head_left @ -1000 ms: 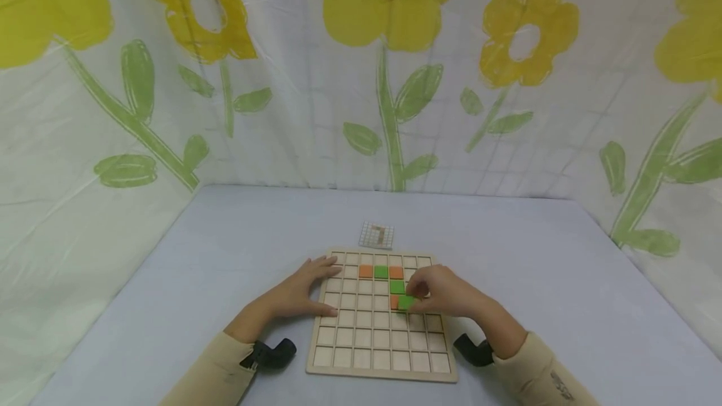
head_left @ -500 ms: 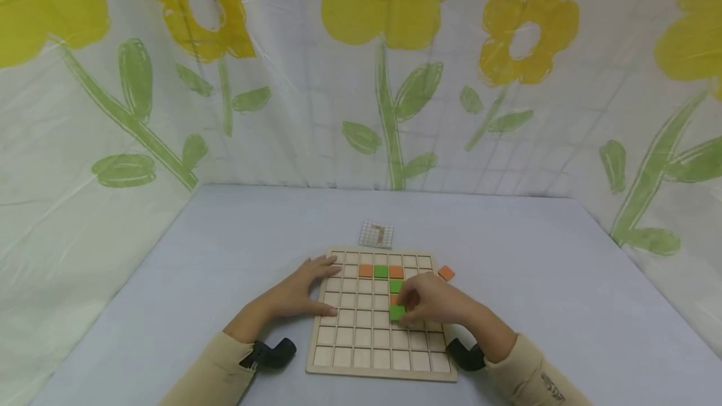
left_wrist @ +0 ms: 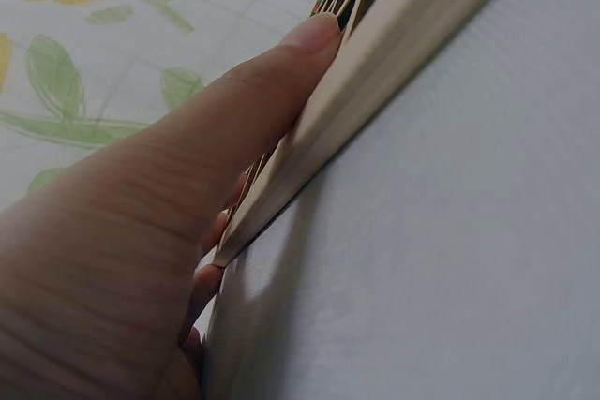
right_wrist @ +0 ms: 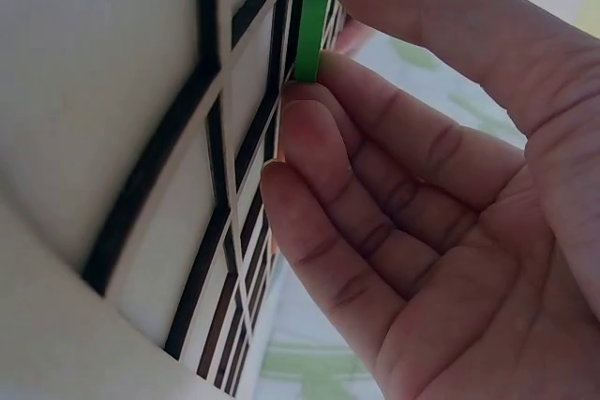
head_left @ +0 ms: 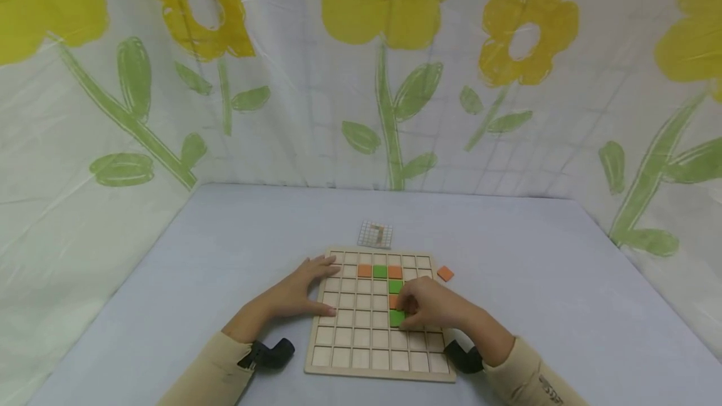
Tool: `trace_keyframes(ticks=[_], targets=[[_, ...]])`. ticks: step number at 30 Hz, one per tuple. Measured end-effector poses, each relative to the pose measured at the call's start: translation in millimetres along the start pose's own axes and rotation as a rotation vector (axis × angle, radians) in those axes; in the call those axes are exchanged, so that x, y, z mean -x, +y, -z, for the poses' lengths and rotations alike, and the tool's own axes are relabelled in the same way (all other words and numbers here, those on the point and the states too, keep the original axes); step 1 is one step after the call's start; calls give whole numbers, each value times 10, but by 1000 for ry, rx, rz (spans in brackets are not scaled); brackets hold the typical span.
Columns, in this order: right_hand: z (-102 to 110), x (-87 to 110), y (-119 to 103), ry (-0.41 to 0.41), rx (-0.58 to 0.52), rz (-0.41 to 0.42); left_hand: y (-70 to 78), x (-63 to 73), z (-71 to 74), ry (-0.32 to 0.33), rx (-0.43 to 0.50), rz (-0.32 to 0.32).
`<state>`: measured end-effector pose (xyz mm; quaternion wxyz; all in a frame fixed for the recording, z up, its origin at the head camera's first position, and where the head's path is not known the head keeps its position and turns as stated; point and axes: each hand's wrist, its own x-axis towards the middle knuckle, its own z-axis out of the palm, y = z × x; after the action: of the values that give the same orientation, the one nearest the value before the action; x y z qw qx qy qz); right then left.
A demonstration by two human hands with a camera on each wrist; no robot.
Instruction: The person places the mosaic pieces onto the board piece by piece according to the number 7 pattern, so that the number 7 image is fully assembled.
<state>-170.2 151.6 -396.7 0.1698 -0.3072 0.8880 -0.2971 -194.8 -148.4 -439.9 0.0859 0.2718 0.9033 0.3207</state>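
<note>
A wooden grid board (head_left: 344, 371) lies flat in front of me in the head view. My left hand (head_left: 296, 290) rests on its left edge with the fingers spread, and the thumb (left_wrist: 305, 39) lies over the raised rim in the left wrist view. My right hand (head_left: 437, 306) pinches a green square tile (right_wrist: 311, 30) between thumb and index finger, right at a grid cell. An orange tile (head_left: 393, 301), partly hidden by that hand, lies just beyond it. Further back come a green tile (head_left: 395, 287) and a row of orange, green and orange tiles (head_left: 380, 271).
A small card (head_left: 375, 235) with a printed grid and a coloured pattern lies behind the board. One loose orange tile (head_left: 445, 273) sits on the white table (head_left: 507, 237) by the board's right edge. A flower-printed curtain (head_left: 282, 111) hangs at the back.
My right hand has moved the green tile nearer to me, from over the orange tile to the cell in front of it. The loose orange tile has come into view. My left hand stays put.
</note>
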Motion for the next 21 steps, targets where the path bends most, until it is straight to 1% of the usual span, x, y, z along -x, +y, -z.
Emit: trace_keyframes(ticks=[10,15,21], targets=[[-9,-6,26,-2,-22,11,-12,1,-9,2,-4,0],[-1,-2,40,-2,-35,26,-13,-1,-13,2,-9,12],[43,-1,120,21,-69,45,-20,-6,-24,5,-11,17]])
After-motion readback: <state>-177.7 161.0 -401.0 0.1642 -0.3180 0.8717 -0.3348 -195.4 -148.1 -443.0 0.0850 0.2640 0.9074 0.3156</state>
